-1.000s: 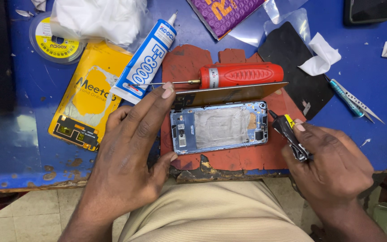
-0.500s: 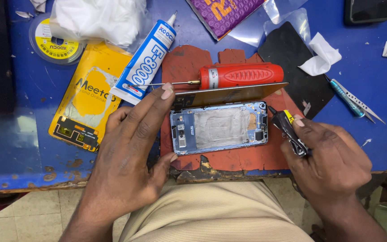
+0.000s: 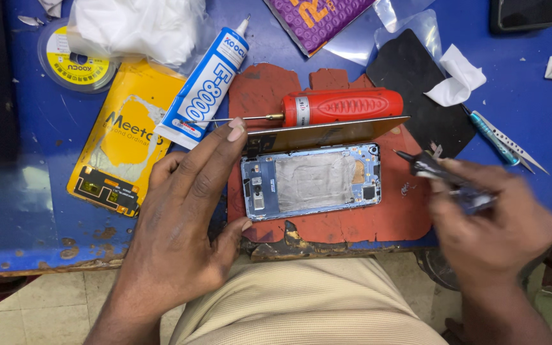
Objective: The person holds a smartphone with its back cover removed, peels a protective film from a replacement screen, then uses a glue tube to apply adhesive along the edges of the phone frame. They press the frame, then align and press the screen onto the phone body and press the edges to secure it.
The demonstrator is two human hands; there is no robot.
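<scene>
Scuffed blue paint covers the workbench, chipped to rust along its near edge, and a worn red rubber mat with torn, ragged borders lies at its middle. On that mat rests the opened phone frame — a pale blue rectangular shell, its centre filled by a dull grey metallic sheet, small circuit parts at both ends. Its thin panel is tilted up along the frame's far edge, showing a brownish, glossy face.

Left of the frame, the left hand lies spread, index fingertip at the panel's left corner, thumb against the frame's near left corner. Right of the frame, the right hand is closed around dark tweezers, blurred, their tip just off the frame's right end.

Beyond the frame lies a red ribbed-handled screwdriver, its thin shaft pointing left towards a white-and-blue glue tube. Further left sits a yellow glossy card package, with a round tape reel and crumpled white plastic beyond it. To the frame's far right — a black sheet, white tissue and teal-handled tweezers.
</scene>
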